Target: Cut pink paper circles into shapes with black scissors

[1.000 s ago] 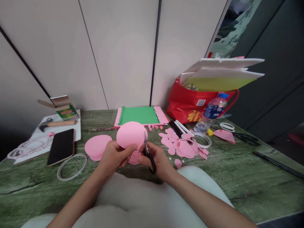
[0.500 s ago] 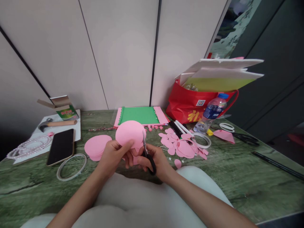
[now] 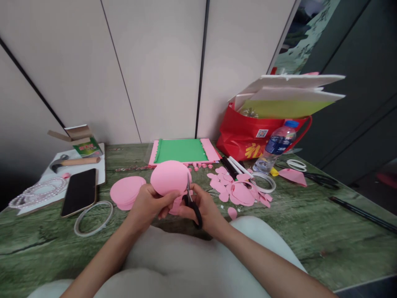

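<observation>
A person seated at the near edge of a green table point(image 3: 310, 231) is holding a pink paper disc point(image 3: 169, 177) upright in the left hand point(image 3: 149, 203), fingers pinching its lower rim, while the right hand point(image 3: 203, 207) is gripping black-handled scissors point(image 3: 191, 198) whose blades are meeting the disc's right edge. The paper is looking light, thin and easily creased, so the rim close to the cut seems the soundest place to hold it. Another pink disc point(image 3: 126, 191) is lying just left of the hands, with a tape ring point(image 3: 93, 218) and a phone point(image 3: 80, 191) nearer the left edge. Cut pink petals point(image 3: 238, 190) are crowding the table to the right, beside a water bottle point(image 3: 274, 147) and a red bag point(image 3: 248, 136). The widest open room is lying toward the near right corner.
</observation>
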Action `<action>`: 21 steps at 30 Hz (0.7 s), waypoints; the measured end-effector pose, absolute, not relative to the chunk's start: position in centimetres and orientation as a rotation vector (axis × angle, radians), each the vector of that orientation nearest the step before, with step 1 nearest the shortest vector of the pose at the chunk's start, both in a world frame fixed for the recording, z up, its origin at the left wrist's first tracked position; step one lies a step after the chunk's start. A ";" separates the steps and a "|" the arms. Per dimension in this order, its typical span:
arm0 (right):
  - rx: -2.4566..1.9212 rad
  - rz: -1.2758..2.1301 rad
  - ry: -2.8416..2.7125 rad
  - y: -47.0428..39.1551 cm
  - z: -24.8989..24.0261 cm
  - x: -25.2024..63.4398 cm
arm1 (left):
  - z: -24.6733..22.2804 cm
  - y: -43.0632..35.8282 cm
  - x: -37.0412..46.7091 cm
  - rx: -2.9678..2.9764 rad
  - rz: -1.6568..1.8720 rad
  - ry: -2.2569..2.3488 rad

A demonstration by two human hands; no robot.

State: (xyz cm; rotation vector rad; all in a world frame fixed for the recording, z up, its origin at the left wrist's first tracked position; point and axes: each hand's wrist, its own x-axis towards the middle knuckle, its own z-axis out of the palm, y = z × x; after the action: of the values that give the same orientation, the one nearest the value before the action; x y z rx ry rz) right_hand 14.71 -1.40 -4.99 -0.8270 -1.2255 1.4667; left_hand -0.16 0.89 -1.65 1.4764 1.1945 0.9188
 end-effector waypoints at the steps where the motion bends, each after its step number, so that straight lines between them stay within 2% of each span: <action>1: -0.829 1.470 -1.205 -1.4 -5.0 14.7 | -1.7 0.9 -0.2 1.482 0.910 1.190; 21: -0.838 1.474 -1.195 -1.3 -4.8 14.7 | -1.9 1.1 -0.5 1.510 0.922 1.177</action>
State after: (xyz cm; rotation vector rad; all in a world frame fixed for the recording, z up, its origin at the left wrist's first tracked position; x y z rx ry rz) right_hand 14.72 -1.31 -4.80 -0.8379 -1.1952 1.4739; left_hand -0.46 1.14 -1.95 1.5098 1.1773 0.9224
